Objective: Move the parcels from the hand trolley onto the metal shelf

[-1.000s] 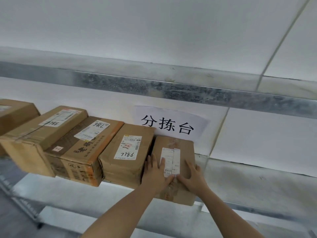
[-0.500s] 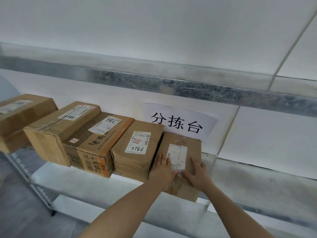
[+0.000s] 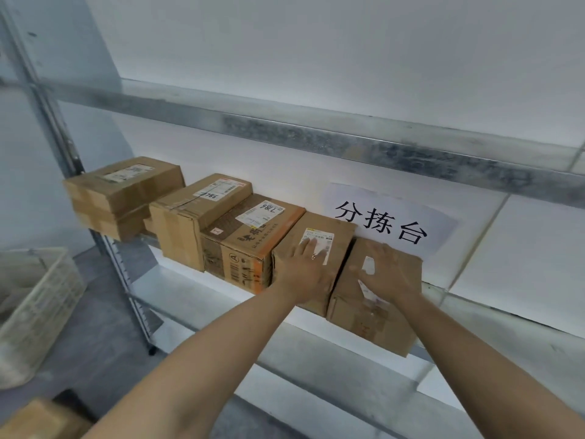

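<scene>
Five parcels line the metal shelf (image 3: 202,289). The left hand (image 3: 305,274) lies flat, released, on the fourth parcel (image 3: 316,248). The right hand (image 3: 391,275) rests flat, released, on the rightmost parcel (image 3: 364,315).

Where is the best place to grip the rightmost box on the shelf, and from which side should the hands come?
Probably from the front. The rightmost box overhangs the shelf edge, so its front corners are free. Its left side presses against the next box, leaving no gap there. The right side is open, so take the right face and the front-left corner, palms flat.
</scene>
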`<state>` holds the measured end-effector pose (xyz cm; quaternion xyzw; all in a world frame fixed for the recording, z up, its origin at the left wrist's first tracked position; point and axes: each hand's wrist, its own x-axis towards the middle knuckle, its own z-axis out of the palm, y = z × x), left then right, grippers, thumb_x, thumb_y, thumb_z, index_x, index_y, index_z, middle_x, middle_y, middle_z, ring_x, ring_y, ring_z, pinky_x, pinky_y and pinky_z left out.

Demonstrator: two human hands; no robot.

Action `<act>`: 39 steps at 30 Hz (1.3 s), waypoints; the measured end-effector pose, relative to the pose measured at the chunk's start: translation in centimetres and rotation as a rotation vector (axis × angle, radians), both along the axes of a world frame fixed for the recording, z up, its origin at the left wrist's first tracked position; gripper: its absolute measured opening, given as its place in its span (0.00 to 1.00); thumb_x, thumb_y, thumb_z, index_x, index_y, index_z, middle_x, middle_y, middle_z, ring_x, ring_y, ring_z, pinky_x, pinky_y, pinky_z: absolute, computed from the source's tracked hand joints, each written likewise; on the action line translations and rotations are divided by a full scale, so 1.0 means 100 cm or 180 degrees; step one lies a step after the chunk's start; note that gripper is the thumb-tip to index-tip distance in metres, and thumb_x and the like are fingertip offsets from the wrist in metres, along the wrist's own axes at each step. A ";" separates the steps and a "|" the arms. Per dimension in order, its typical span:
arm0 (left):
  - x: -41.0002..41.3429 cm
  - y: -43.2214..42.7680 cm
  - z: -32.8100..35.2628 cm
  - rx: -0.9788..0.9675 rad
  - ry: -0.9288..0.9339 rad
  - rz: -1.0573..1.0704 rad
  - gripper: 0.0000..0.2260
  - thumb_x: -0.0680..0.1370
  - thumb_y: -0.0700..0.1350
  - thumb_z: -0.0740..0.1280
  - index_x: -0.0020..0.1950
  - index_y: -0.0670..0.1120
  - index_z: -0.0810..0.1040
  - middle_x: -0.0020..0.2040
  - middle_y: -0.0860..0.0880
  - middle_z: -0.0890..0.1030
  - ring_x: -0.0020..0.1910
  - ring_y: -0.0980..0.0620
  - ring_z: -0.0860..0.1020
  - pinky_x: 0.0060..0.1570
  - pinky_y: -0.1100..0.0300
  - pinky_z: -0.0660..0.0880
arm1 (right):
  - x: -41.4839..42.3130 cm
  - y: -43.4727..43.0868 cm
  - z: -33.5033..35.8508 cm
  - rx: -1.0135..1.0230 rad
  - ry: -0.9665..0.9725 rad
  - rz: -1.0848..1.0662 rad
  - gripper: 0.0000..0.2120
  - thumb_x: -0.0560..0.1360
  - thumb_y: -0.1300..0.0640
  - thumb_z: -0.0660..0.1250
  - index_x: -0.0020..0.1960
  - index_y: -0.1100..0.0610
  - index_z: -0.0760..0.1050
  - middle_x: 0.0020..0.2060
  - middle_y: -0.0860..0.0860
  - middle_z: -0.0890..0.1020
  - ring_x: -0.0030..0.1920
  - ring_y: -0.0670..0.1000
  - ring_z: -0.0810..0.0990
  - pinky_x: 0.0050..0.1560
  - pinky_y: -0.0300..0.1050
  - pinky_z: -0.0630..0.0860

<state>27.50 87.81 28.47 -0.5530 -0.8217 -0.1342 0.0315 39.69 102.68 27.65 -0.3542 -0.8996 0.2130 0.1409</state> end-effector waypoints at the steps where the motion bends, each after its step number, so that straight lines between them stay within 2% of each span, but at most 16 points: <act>1: -0.008 -0.010 0.004 -0.0077 -0.0094 0.0153 0.27 0.80 0.57 0.54 0.75 0.44 0.60 0.77 0.40 0.55 0.76 0.42 0.52 0.74 0.45 0.51 | -0.011 -0.009 0.005 0.0050 -0.0001 0.0110 0.38 0.72 0.39 0.64 0.75 0.53 0.54 0.74 0.56 0.59 0.75 0.58 0.53 0.72 0.59 0.55; 5: -0.045 -0.059 0.006 0.0167 -0.0293 0.0547 0.31 0.76 0.58 0.61 0.76 0.51 0.55 0.75 0.44 0.58 0.75 0.43 0.53 0.73 0.46 0.52 | -0.057 -0.051 0.017 0.0030 -0.0093 0.0390 0.43 0.66 0.31 0.64 0.75 0.46 0.53 0.74 0.56 0.58 0.74 0.61 0.53 0.72 0.61 0.56; 7: -0.065 -0.090 0.004 0.0194 -0.0296 0.0773 0.32 0.74 0.62 0.60 0.75 0.51 0.58 0.76 0.43 0.58 0.76 0.44 0.53 0.74 0.47 0.50 | -0.082 -0.075 0.019 -0.0029 -0.0194 0.0570 0.42 0.68 0.34 0.66 0.75 0.46 0.52 0.75 0.56 0.53 0.76 0.60 0.48 0.73 0.60 0.54; 9: -0.088 -0.127 0.001 0.0139 -0.0359 0.0950 0.32 0.75 0.62 0.59 0.76 0.51 0.58 0.77 0.43 0.54 0.77 0.44 0.51 0.75 0.47 0.48 | -0.109 -0.105 0.021 0.0061 -0.0146 0.0882 0.41 0.69 0.36 0.66 0.75 0.46 0.51 0.76 0.55 0.52 0.76 0.58 0.46 0.73 0.62 0.51; 15: -0.155 -0.255 -0.014 0.0014 -0.0652 0.1547 0.34 0.77 0.63 0.58 0.77 0.52 0.49 0.78 0.44 0.47 0.77 0.43 0.48 0.75 0.48 0.48 | -0.194 -0.212 0.011 -0.0012 -0.0214 0.1534 0.43 0.70 0.37 0.67 0.76 0.45 0.46 0.76 0.54 0.49 0.76 0.59 0.47 0.73 0.60 0.55; 21: -0.203 -0.393 -0.038 0.0103 -0.0930 0.2218 0.37 0.76 0.63 0.59 0.78 0.52 0.46 0.78 0.44 0.46 0.77 0.44 0.48 0.75 0.50 0.50 | -0.279 -0.332 -0.024 0.0052 -0.0464 0.2175 0.45 0.69 0.34 0.64 0.76 0.46 0.44 0.77 0.54 0.49 0.76 0.58 0.49 0.73 0.57 0.54; 27: -0.211 -0.522 -0.077 0.0201 -0.1300 0.2946 0.39 0.75 0.65 0.59 0.78 0.51 0.45 0.79 0.47 0.47 0.77 0.46 0.48 0.75 0.48 0.52 | -0.333 -0.448 -0.069 -0.0155 -0.0719 0.2838 0.46 0.69 0.34 0.65 0.76 0.44 0.41 0.76 0.57 0.47 0.76 0.56 0.46 0.73 0.58 0.54; 30: -0.203 -0.570 -0.091 0.0280 -0.1393 0.3265 0.39 0.75 0.64 0.60 0.78 0.49 0.46 0.78 0.45 0.49 0.77 0.46 0.48 0.75 0.50 0.51 | -0.348 -0.494 -0.090 -0.0218 -0.0837 0.3150 0.47 0.69 0.35 0.66 0.76 0.45 0.42 0.76 0.58 0.47 0.76 0.57 0.46 0.73 0.59 0.54; 39: -0.190 -0.642 -0.116 0.0361 -0.1586 0.4077 0.38 0.75 0.63 0.61 0.78 0.51 0.46 0.79 0.46 0.48 0.77 0.47 0.48 0.75 0.50 0.50 | -0.391 -0.575 -0.127 -0.0075 -0.1070 0.3819 0.48 0.69 0.35 0.65 0.76 0.47 0.38 0.76 0.60 0.47 0.76 0.57 0.44 0.74 0.59 0.50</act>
